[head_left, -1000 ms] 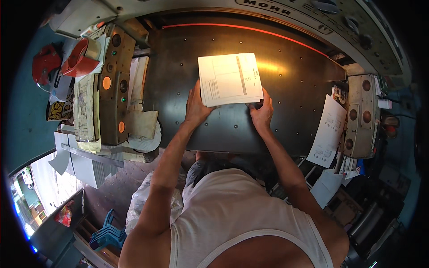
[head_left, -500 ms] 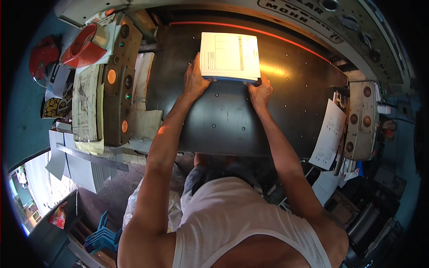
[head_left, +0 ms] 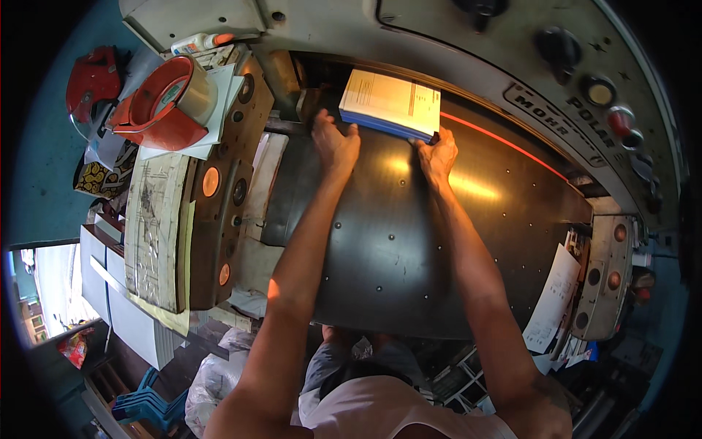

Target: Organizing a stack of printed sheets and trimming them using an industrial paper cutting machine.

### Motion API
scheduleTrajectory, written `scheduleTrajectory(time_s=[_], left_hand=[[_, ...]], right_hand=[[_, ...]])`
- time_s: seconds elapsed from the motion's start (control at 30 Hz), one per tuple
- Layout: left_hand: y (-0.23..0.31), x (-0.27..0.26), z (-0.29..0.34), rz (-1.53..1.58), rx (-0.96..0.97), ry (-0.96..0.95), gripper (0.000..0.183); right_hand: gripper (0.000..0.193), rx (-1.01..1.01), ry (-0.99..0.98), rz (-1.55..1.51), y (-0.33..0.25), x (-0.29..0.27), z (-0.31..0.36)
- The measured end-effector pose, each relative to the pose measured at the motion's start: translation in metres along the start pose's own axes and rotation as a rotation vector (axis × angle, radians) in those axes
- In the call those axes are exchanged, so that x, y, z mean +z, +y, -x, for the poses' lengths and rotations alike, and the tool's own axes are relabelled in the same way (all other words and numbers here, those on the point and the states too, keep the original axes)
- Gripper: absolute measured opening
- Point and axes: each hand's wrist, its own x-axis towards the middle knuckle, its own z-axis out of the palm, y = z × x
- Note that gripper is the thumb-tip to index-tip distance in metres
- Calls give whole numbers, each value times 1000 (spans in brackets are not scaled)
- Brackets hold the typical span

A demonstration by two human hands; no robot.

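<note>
A thick stack of printed paper forms (head_left: 391, 99) with blue front edges lies at the far side of the dark metal cutter table (head_left: 365, 271), under the machine's front. My left hand (head_left: 336, 145) is just off the stack's left front corner, fingers and thumb apart, holding nothing. At the right front corner, my right hand (head_left: 437, 155) has its thumb against the front edge and its curled fingers along the right side. A red light line (head_left: 504, 146) crosses the table beside the stack.
Left of the table, a red container (head_left: 157, 110) and a glue bottle (head_left: 201, 42) sit on a cluttered side unit. Printed sheets (head_left: 554, 296) lean at the right edge. Knobs and buttons (head_left: 602, 94) line the machine panel above. Several blue plastic stools (head_left: 150, 402) stand lower left.
The stack has moved farther in, up to the machine's front, and turned slightly. My left hand has come off its corner; my right hand stays at the right corner. My view has shifted.
</note>
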Motion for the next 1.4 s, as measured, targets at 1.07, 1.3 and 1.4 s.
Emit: scheduleTrajectory(time_s=[1.07,1.3,1.4], left_hand=[[54,76,-42,141,-122,-46,109],[40,79,-49,266,-40,183,98],[54,80,-55,194,-230,146,92]], right_hand=[[36,-246,87,146,8,64,-83],[44,69,15,-141,-3,67,-73],[33,-156,41,62,11,60,-84]])
